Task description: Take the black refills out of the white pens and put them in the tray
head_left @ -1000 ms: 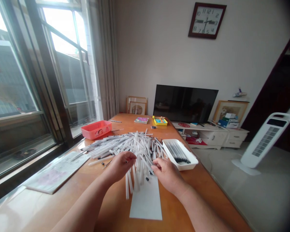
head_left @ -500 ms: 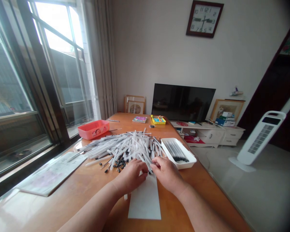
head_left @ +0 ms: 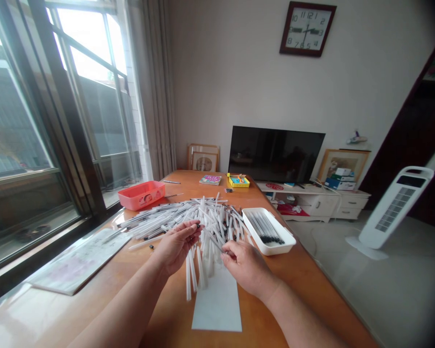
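My left hand [head_left: 177,245] is closed in a pinch on a small black pen cap [head_left: 198,225], over the left part of the pile. My right hand [head_left: 243,263] grips a thin greyish pen [head_left: 215,242], which points up and left toward the cap; the two are apart. Beneath and beyond both hands spreads a heap of clear and whitish pen barrels [head_left: 192,212]. Several barrels lie toward me, at the upper end of a white sheet [head_left: 217,309]. Right of my right hand, a white tray [head_left: 287,244] holds a row of pens with black ends.
A pink plastic basket [head_left: 132,197] stands at the left beyond a flat printed booklet [head_left: 76,263]. Farther back on the wooden table [head_left: 293,309] are a colourful booklet [head_left: 210,180] and a yellow box [head_left: 238,183]. The table's right edge runs past the white tray.
My left hand has lifted and moved left, away from the right hand, with the black cap. White barrels now show at the sheet's upper end, where the left hand was.
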Available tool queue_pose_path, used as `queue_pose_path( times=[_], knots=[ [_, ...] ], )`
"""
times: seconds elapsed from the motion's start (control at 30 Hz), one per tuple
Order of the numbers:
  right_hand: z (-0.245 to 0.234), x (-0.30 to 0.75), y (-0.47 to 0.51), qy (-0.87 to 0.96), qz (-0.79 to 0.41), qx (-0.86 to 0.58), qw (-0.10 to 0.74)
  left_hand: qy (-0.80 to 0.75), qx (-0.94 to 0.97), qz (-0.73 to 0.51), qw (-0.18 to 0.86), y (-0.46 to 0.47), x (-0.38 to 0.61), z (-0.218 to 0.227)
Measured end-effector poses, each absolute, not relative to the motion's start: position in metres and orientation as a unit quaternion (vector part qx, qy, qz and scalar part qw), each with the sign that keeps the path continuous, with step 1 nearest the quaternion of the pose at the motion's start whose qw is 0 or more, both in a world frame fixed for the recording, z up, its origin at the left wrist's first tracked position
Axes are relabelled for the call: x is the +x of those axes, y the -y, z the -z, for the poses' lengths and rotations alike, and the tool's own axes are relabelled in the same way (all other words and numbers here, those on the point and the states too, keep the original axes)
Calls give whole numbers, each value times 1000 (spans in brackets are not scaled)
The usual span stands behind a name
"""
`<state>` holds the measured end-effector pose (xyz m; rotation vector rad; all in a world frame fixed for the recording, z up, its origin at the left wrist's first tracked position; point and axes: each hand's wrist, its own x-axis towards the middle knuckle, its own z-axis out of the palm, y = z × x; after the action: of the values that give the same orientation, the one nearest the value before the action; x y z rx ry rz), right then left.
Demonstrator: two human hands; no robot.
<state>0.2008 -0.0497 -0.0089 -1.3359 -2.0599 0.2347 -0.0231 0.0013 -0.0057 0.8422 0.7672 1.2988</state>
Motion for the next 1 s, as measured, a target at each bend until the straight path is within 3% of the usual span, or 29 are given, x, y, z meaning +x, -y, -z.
queue_pose_path(
  times=[1.0],
  knots=[
    [6, 202, 50, 790, -71, -513, 328, -370, 428, -550, 615, 9, -15, -5]
  ],
)
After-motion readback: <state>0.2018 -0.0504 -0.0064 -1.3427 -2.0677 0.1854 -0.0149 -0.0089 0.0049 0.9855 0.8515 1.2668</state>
